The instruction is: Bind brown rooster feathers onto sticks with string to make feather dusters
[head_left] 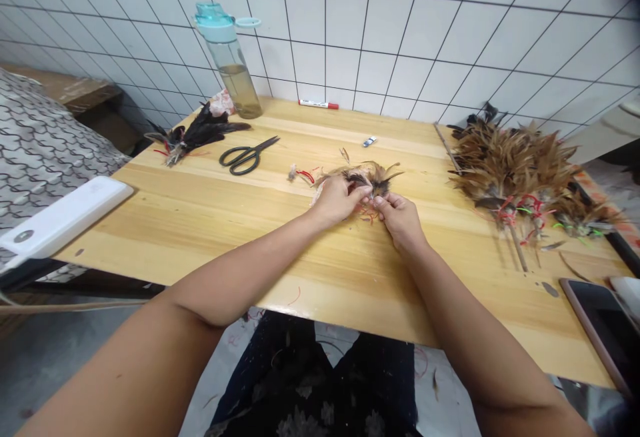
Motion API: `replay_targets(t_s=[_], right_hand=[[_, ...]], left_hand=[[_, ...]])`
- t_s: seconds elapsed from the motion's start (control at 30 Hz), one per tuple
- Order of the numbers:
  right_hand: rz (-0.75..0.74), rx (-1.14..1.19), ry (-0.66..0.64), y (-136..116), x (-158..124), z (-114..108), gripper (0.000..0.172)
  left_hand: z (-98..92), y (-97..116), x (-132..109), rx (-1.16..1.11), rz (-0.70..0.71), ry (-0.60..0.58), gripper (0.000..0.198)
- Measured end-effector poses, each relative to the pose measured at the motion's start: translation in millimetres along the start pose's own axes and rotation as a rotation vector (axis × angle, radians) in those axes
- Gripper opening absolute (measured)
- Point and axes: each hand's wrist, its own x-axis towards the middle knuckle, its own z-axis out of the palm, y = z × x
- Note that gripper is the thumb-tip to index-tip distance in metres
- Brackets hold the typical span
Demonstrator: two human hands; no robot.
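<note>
Between my two hands, over the middle of the wooden table, is a small bunch of brown and black feathers. My left hand is closed on the bunch from the left, fingertips pinched together near the quill ends. Close beside it, my right hand pinches at the base of the same bunch with thumb and forefinger. Red thread bits lie under and between the hands. Left of them rests a short red-tied piece. Exactly what the fingertips grip is partly hidden.
Black-handled scissors and dark feathers lie at the left, near a water bottle. A red-capped marker lies by the wall. Tied brown feather bundles and a phone are at right; a white power strip at left.
</note>
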Motion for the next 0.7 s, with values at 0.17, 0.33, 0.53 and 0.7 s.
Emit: replay_targets(t_s=[0.17, 0.33, 0.53, 0.7], right_hand=[[-0.004, -0.041, -0.019, 2, 1, 0, 0.034], [-0.034, 0.021, -0.035, 2, 1, 1, 0.025], [0.027, 0.044, 0.031, 7, 6, -4, 0.029], [0.073, 0.245, 0.104, 14, 21, -17, 0.042]], left_hand=[[1.1, 8, -4, 0.119, 0.133, 0.032, 0.007], [0.8, 7, -4, 0.118, 0.146, 0.006, 0.007], [-40.9, -9, 24, 0.411, 0.173, 0.189, 0.018], [-69.2, -31, 73, 0.774, 0.211, 0.115, 0.024]])
